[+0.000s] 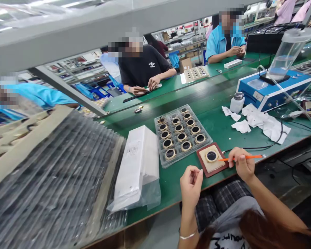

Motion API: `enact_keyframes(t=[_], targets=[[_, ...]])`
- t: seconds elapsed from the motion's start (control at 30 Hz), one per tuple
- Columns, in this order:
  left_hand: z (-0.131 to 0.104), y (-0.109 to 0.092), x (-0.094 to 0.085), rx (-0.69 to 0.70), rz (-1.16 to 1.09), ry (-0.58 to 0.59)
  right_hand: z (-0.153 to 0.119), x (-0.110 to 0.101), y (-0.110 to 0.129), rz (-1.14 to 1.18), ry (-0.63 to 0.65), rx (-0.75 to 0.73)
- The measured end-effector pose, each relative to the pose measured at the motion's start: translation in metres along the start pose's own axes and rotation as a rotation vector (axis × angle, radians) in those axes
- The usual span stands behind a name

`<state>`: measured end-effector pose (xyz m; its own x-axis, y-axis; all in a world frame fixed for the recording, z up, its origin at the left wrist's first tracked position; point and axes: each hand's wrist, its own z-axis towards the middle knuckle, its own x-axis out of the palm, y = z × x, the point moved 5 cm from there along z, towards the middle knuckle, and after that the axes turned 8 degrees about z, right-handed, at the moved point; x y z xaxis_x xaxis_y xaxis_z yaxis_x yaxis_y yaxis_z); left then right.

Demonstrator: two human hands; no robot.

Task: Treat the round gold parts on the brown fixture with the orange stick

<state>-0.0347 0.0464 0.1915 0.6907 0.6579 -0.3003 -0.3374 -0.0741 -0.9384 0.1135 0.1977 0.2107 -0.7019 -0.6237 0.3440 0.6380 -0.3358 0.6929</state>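
My right hand (242, 163) grips a thin orange stick (254, 157), whose pointed tip reaches the edge of a watch case (211, 156). The case is round and gold-rimmed with a dark face, and lies on a cream pad (209, 168) with a dark red border. Fingers curled together, my left hand (191, 183) hovers by the near left corner of that pad; whether anything is pinched in it is hidden. Beyond the pad, a clear plastic tray (176, 155) carries several similar watch cases in rows.
To the left stand a white box stack (131, 155) in plastic wrap and a tall pile of trays (54, 183). At the right are crumpled tissues (256, 116), a small bottle (237, 102) and a blue machine (274, 88) with cables. Co-workers sit across the green bench (145, 119).
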Motion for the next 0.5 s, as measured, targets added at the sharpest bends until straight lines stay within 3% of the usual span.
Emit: enact_keyframes(t=[0.5], targets=[[-0.0002, -0.0015, 0.0014, 0.005, 0.001, 0.01, 0.0039, 0.0038, 0.0013, 0.045, -0.018, 0.001]])
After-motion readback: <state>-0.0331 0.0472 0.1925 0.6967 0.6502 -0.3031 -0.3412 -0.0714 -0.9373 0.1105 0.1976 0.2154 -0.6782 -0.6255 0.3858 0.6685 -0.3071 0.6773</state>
